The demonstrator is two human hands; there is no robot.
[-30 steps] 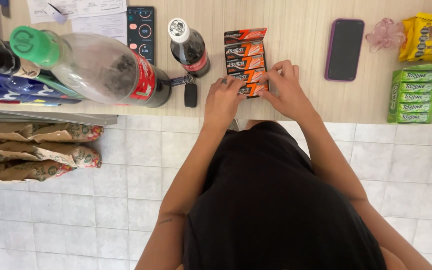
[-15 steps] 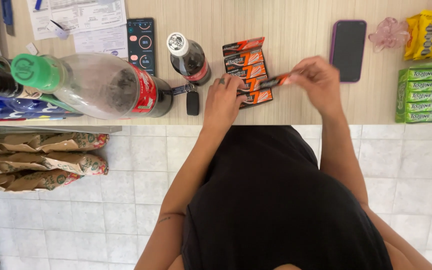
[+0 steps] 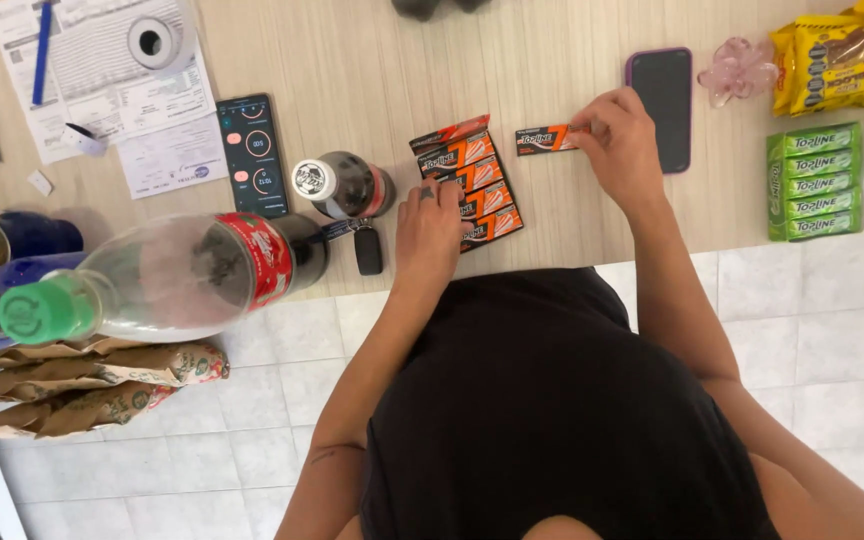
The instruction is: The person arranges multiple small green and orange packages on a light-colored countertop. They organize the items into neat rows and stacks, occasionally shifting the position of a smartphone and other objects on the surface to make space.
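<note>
The right hand pinches one orange gum pack in a closed grip, holding it low over the wooden tabletop, just right of the open display box of orange packs. The left hand presses flat on the box's near edge, fingers spread, gripping nothing. A dark phone lies beside the right hand.

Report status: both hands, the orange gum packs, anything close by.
Right hand pinching one orange gum pack, clear of the stack. Left hand pressing on the orange pack stack. Small bottle and phone close by.
</note>
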